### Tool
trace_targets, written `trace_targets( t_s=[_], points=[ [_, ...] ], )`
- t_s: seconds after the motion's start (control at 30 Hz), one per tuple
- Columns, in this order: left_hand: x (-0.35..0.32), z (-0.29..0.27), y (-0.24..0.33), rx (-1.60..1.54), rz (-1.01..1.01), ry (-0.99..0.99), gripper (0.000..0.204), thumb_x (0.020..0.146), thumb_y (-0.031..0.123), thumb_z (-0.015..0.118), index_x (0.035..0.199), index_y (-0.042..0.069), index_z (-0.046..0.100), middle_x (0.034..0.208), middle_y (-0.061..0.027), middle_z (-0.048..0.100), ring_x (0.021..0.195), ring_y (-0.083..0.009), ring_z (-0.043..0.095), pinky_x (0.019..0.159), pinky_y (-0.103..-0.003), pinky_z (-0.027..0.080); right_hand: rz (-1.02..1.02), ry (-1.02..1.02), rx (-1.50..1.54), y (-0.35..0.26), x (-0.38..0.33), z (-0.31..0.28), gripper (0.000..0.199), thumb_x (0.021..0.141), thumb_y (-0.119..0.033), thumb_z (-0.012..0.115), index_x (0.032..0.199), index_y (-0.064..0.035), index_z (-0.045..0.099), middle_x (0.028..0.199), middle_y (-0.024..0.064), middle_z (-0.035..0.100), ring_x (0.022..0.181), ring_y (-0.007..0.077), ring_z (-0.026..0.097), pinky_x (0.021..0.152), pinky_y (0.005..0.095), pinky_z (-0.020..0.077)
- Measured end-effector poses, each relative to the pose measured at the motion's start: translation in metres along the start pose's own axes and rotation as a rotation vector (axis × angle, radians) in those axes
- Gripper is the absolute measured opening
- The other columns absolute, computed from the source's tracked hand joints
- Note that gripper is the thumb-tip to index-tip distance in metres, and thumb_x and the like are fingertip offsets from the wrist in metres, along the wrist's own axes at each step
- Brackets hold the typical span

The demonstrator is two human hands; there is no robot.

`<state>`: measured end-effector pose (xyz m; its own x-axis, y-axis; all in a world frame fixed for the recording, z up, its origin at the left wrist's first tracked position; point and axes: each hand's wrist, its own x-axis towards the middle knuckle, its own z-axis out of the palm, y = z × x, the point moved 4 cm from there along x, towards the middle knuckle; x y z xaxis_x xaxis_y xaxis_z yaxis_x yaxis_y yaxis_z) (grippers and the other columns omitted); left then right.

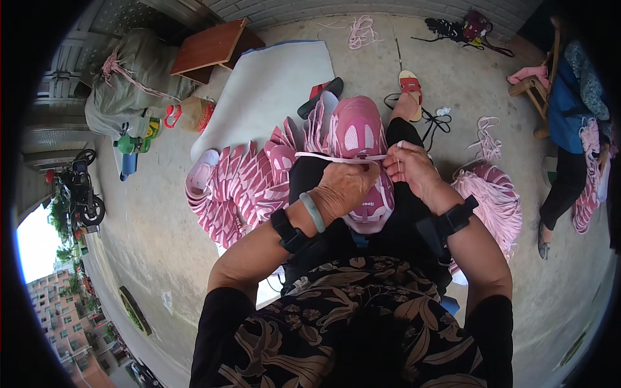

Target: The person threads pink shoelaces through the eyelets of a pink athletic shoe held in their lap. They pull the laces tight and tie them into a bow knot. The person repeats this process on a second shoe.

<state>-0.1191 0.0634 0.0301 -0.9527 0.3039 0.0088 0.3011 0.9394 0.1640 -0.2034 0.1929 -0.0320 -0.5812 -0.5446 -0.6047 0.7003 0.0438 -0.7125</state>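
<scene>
Two forearms reach up from the lower edge, elbows bent and set wide, and slope inward until the hands nearly meet over a pink shoe (358, 123). The shoe rests at the person's lap, between the dark-trousered thighs, its rounded toe pointing away from the body.

The left hand (343, 189) comes in from the lower left with its back turned up and its wrist fairly straight, lying across the shoe's left side. Its fingers are curled inward and drawn together near the middle of the shoe; their tips are partly hidden, so I cannot tell what they grip. A pale lace (326, 157) runs just beyond the knuckles, one end sticking out to the left.

The right hand (413, 169) is angled inward from the lower right, at the shoe's right edge. Its fingers are bent, thumb and forefinger brought together on the lace at the shoe's opening, with hardly any gap between them.

A pale green bangle (312, 212) circles the left wrist, with a black strap (284, 231) behind it; a second black strap (458, 217) is around the right wrist. A curved row of pink shoe pieces (242, 178) lies beside the left thigh, and a bundle of pink laces (495, 210) sits outside the right forearm.
</scene>
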Motion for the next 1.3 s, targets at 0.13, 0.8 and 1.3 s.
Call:
trace_targets(
  t_s=[0.13, 0.8, 1.3],
  points=[
    [0.001, -0.006, -0.003, 0.030, -0.015, 0.039, 0.025, 0.082, 0.028, 0.061, 0.098, 0.010, 0.056, 0.060, -0.0057, 0.058, 0.055, -0.0223, 0.061, 0.045, -0.032, 0.047, -0.201, 0.024, 0.085, -0.012, 0.002, 0.004, 0.017, 0.090, -0.023, 0.056, 0.094, -0.0073, 0.062, 0.090, 0.0058, 0.064, 0.077, 0.0128, 0.061, 0.072, 0.0307, 0.0477],
    [-0.013, 0.001, -0.013, -0.100, -0.164, 0.031, 0.048, 0.082, 0.038, 0.061, 0.118, 0.007, 0.056, 0.066, -0.0078, 0.061, 0.060, -0.0228, 0.061, 0.051, -0.033, 0.047, -0.552, 0.150, -0.175, 0.011, 0.006, 0.015, 0.011, 0.086, -0.010, 0.062, 0.082, -0.0002, 0.060, 0.066, 0.0000, 0.055, 0.055, 0.0044, 0.046, 0.051, 0.0196, 0.0403],
    [-0.014, 0.000, -0.013, -0.121, -0.167, 0.062, 0.048, 0.082, 0.040, 0.060, 0.118, 0.009, 0.056, 0.064, -0.0079, 0.060, 0.058, -0.0236, 0.060, 0.051, -0.034, 0.047, -0.816, 0.298, -0.429, 0.005, 0.005, 0.022, 0.012, 0.084, -0.005, 0.062, 0.077, 0.0002, 0.054, 0.065, 0.0077, 0.052, 0.058, 0.0142, 0.046, 0.056, 0.0262, 0.0423]
  ],
)
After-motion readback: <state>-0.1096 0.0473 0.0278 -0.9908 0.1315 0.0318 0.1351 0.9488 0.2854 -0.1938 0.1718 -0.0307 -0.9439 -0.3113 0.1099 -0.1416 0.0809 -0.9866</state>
